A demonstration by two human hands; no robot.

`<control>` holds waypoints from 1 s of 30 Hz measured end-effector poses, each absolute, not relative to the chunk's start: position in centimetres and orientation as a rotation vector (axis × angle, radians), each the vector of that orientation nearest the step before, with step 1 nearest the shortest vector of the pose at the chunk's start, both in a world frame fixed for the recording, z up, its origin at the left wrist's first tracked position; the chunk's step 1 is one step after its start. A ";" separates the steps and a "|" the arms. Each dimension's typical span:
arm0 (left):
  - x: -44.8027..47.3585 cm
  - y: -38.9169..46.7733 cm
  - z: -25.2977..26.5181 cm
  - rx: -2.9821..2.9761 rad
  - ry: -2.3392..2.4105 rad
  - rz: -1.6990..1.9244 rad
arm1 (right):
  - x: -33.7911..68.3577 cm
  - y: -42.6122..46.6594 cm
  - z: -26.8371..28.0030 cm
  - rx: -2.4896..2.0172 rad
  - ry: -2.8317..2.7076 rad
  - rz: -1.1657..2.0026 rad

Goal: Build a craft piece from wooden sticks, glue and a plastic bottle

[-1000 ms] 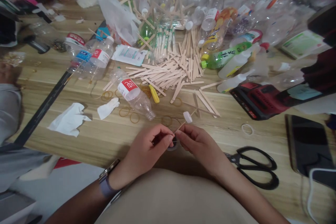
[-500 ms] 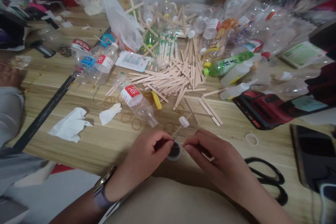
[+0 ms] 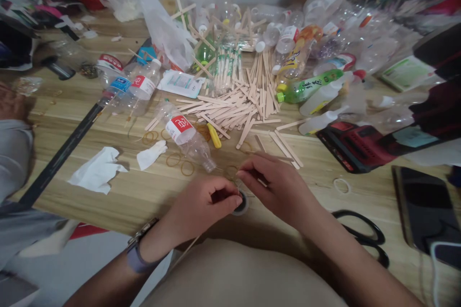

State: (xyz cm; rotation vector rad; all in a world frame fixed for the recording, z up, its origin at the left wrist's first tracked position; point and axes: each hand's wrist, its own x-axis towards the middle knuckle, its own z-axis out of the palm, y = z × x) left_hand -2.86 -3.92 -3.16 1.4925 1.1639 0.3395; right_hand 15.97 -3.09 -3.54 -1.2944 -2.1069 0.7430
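Note:
My left hand (image 3: 207, 204) is closed in a pinch on a thin wooden stick (image 3: 190, 251), whose length slants down toward my lap. Close by, my right hand (image 3: 275, 184) pinches a thin pale strand (image 3: 238, 188) that runs up from the left fingertips; I cannot tell what it is made of. Below the fingertips a small round dark thing with a pale rim (image 3: 240, 211) lies on the table, partly covered. A plastic bottle with a red and white label (image 3: 183, 132) lies on its side beyond my left hand.
Wooden sticks (image 3: 234, 108) are heaped beyond the hands, with plastic bottles (image 3: 309, 86) behind. To the right are a red and black power tool (image 3: 360, 146), black-handled scissors (image 3: 360, 230) and a phone (image 3: 425, 211). Crumpled tissue (image 3: 99, 170) lies left. Another person's hand (image 3: 10, 100) rests at the left edge.
My right hand has moved up and left, closer to the left fingertips. The stick with a white cap that pointed away from me no longer shows there; a stick now slants toward my lap.

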 end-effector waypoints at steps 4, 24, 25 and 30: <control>-3.0 -3.6 -3.8 1.326 1.124 0.385 | 16.1 -3.5 -3.8 -1.288 -2.071 0.491; -2.3 -3.8 -4.3 0.817 1.048 0.554 | 15.9 -7.2 -3.4 -1.095 -2.277 0.254; -2.3 -3.8 -4.3 0.819 1.052 0.551 | 15.9 -7.2 -3.5 -1.096 -2.279 0.247; -2.1 -4.0 -4.3 0.837 1.084 0.565 | 15.9 -7.3 -3.9 -1.078 -2.308 0.223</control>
